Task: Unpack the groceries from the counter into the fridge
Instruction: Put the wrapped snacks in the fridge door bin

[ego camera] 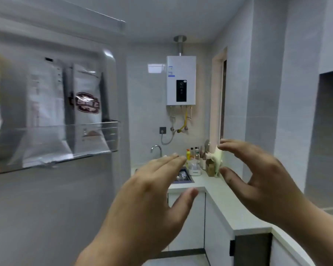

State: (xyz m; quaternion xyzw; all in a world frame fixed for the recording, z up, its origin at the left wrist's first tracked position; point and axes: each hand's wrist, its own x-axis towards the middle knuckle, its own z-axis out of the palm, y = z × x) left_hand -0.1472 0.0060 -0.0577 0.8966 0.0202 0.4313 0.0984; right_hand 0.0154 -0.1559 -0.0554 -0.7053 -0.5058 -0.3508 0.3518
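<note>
Fridge door [46, 208] is open at left with two bags [87, 112] standing in its shelf [65, 129], so some groceries look stowed. The bags' dark-red oval logo is too blurred to read. Left hand [152, 198] is empty, fingers straight and spread. Heater [181, 79] sticker is unreadable. Right hand [261, 179] has fingers wide and curved, probably empty. Counter [229, 208] shows only bottles [192, 154], so I can't tell what's left.

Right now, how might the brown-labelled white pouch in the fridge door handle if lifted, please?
The white pouch looks creased, so probably floppy. It stands behind the door shelf rail, so it may slump unsupported.
</note>
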